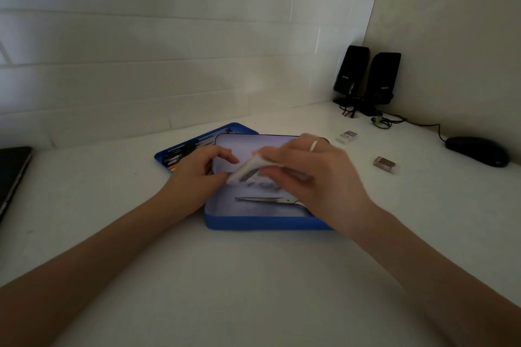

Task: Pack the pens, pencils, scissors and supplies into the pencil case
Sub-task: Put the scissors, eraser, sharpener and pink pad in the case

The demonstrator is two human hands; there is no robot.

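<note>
- Head view: I look down at a white desk (253,276) in dim light, with my two bare forearms reaching in from the near edge.
- A blue pencil case (262,222) lies open in front of me. Its near tray has a pale inner floor and a blue rim.
- The far half of the case (197,146) sticks out to the left behind the tray, and pens and pencils (183,153) lie in it side by side.
- A pair of scissors (267,200) lies flat on the floor of the near tray, blades closed and pointing left. The handle end is hidden under my right hand.
- My right hand (318,177) hovers over the tray with the fingers curled down onto a small pale flat thing (245,170). It is blurred, so I cannot tell what it is. It tilts down to the left, above the tray floor.
- My left hand (197,175) is at the tray's left edge, fingers bent and thumb reaching toward the low end of the same pale thing. I cannot tell whether it grips that thing or only touches it.
- On the desk to the right, well apart from the case, lie a small white eraser (348,136) and, nearer, a small brownish block (384,164).
- Farther right sits a black mouse (478,151) with its cord running toward two black speakers (366,79) in the far corner.
- A dark laptop edge (12,172) shows at the far left.
</note>
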